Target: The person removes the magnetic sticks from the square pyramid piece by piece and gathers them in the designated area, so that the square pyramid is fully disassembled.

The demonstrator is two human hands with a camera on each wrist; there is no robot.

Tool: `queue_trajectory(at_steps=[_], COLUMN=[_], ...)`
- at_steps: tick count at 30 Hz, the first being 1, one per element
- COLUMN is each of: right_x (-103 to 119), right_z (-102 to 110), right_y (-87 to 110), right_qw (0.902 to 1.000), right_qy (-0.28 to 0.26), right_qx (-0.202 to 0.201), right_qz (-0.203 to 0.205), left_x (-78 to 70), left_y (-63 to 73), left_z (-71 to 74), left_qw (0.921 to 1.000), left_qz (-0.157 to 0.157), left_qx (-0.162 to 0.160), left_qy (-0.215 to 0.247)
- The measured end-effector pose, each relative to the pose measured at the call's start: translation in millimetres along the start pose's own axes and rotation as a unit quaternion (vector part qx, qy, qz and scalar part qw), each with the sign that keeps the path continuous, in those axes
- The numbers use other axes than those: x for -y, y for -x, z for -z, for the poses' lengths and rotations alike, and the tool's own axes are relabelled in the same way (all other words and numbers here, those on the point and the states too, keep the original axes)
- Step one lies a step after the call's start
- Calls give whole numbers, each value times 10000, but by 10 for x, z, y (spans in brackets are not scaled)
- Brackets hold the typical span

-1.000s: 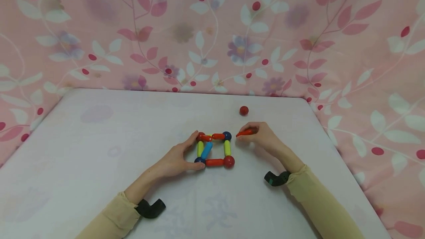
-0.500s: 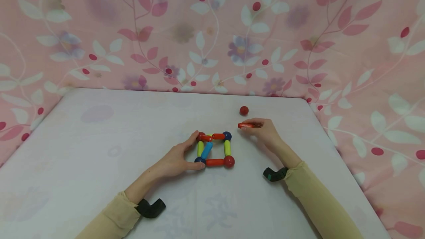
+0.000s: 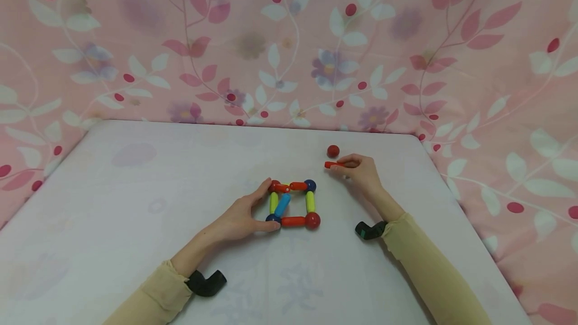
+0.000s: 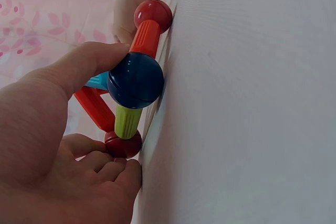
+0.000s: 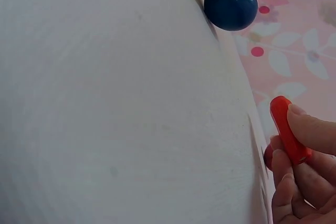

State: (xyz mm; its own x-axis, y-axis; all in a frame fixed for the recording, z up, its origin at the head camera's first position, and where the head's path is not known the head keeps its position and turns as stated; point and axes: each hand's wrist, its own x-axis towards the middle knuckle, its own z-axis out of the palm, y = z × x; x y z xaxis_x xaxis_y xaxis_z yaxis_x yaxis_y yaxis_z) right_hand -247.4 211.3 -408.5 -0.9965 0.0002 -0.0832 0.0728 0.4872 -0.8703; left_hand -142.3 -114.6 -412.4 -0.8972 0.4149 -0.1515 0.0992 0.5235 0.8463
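Note:
A four-sided frame of magnetic rods and balls (image 3: pixel 294 221) lies on the table, with red and blue balls at its corners. My left hand (image 3: pixel 237 218) holds its left side: the thumb presses the near blue ball (image 4: pixel 136 80), the fingertips touch the far red ball (image 4: pixel 123 144). From that blue corner a light blue rod (image 3: pixel 282 205) slants up and inward, meeting red rods at its top. My right hand (image 3: pixel 365 172) pinches a loose red magnetic rod (image 5: pixel 287 129) between thumb and fingers, right of the frame. Just beyond that rod sits a single red ball (image 3: pixel 333 151).
White cloth covers the table (image 3: pixel 180 164), and a pink floral curtain (image 3: pixel 289 54) hangs behind and at the sides. Each wrist carries a black camera mount, the left one (image 3: pixel 206 283) low over the cloth and the right one (image 3: pixel 370 230) beside the sleeve.
My right hand has carried the red rod away from me, from beside the frame's far right corner to close by the loose red ball. The left hand and the frame have stayed put.

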Motion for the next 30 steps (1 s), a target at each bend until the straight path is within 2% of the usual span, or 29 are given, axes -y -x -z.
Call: queue_trajectory(at_steps=[7, 13, 30], right_x=[-62, -122, -127], right_z=[0, 4, 14], right_y=[-72, -125, -160], right_qw=[9992, 9970, 9968], right_qy=[296, 513, 383], right_qx=[-240, -483, -622], right_qz=[86, 329, 339], left_x=[-2, -5, 1], left_y=[-1, 3, -4], left_z=[-9, -14, -8], left_qw=[10000, 10000, 10000], left_qz=[36, 50, 28], left_qx=[-11, -3, 1], left_qy=[52, 70, -60])
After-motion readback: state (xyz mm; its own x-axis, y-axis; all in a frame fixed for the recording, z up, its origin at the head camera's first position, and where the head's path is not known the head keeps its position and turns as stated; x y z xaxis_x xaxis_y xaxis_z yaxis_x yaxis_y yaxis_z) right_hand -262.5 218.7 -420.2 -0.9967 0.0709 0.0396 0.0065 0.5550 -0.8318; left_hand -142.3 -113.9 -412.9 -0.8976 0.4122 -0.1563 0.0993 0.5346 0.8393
